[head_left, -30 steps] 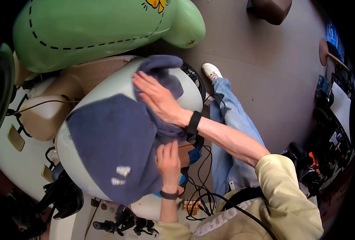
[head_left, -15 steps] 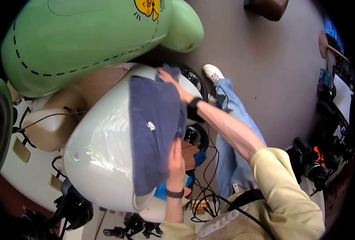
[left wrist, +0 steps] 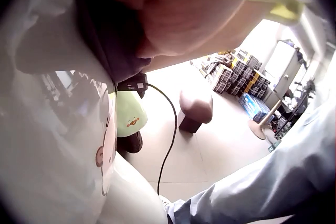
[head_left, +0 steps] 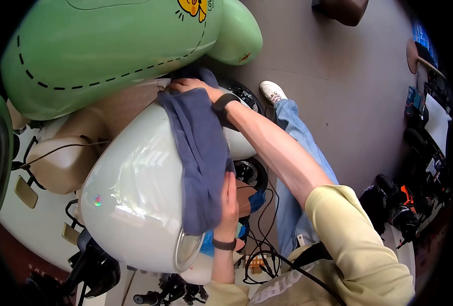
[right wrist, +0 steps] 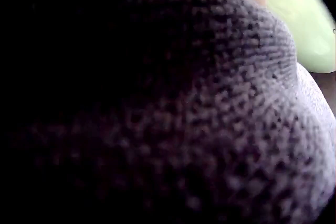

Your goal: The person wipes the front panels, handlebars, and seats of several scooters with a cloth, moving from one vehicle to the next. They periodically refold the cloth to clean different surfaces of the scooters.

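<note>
A blue-grey cloth [head_left: 201,153] lies in folds across a glossy white rounded shell [head_left: 129,188], running from its far end to its near side. My right hand [head_left: 196,87] rests on the cloth at the far end, fingers pointing left over it. In the right wrist view the knitted weave of the cloth [right wrist: 236,108] fills most of the picture. With fingers straight, my left hand [head_left: 229,209] touches the cloth's edge along the near side of the shell. Dark cloth [left wrist: 118,50] also shows beside my left hand [left wrist: 184,14] in the left wrist view.
A large green shell [head_left: 119,51] stands close beyond the white one. Beige seats [head_left: 66,163] are at the left. Black cables [head_left: 267,255] hang near my left wrist, and a brown stool [head_left: 341,10] stands on the floor.
The cloth has come off the left of the white shell and gathered into a narrower folded strip, baring the glossy surface. My right hand moved rightward, then back left along the far end.
</note>
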`<control>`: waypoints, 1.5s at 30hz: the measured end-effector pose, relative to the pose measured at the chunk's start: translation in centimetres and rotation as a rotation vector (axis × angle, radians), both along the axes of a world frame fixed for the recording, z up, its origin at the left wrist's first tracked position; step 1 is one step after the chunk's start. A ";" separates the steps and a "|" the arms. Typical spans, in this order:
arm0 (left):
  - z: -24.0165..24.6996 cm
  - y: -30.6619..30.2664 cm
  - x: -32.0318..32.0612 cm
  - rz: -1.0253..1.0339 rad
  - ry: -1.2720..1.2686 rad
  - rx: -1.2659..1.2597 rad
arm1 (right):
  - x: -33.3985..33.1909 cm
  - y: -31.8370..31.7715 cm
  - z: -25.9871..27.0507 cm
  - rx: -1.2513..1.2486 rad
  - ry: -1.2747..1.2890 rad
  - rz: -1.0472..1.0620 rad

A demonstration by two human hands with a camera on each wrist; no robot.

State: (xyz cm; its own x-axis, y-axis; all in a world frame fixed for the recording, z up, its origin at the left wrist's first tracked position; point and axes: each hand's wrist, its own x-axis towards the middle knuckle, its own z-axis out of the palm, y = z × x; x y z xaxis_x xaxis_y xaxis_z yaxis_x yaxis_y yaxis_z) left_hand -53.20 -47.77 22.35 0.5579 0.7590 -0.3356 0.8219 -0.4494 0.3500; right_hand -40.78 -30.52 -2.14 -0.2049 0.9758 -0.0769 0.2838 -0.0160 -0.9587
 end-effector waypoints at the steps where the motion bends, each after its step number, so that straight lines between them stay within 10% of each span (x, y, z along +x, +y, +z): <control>1: 0.0 -0.2 -0.2 0.006 -0.014 -0.011 | 0.4 -0.8 0.1 -0.016 0.018 -0.042; 6: -0.6 -0.7 -1.5 -0.109 0.068 -0.051 | -2.6 -9.8 -3.5 -0.320 0.585 -0.537; 10: -2.3 -1.8 -2.6 -0.057 -0.155 -0.164 | -4.9 -13.2 1.7 -0.078 0.270 -0.607; 15: -2.8 -2.1 -2.8 -0.101 0.049 -0.153 | -1.9 -7.4 5.1 0.158 0.164 -0.413; 20: -3.0 -1.4 -1.0 0.014 -0.071 -0.066 | 0.6 -0.2 3.5 -0.181 0.323 -0.149; 23: -4.3 -0.9 -0.1 0.036 -0.129 -0.065 | -0.1 -2.8 0.7 0.317 0.026 -0.309; 26: -5.2 -1.0 0.0 0.028 -0.105 -0.051 | -1.7 -5.7 -5.0 -0.160 0.273 -0.411; 45: -6.7 -5.2 -3.5 0.165 -0.170 0.106 | -3.7 -18.3 0.3 -0.119 -0.072 -0.365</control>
State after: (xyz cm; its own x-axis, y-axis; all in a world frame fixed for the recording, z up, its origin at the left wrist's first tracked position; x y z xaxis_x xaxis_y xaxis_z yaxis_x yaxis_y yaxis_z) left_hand -56.70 -53.02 15.61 0.4651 0.8704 -0.1614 0.8207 -0.3557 0.4471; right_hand -44.49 -48.77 -1.85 0.1638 0.9669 -0.1957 0.3059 -0.2384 -0.9217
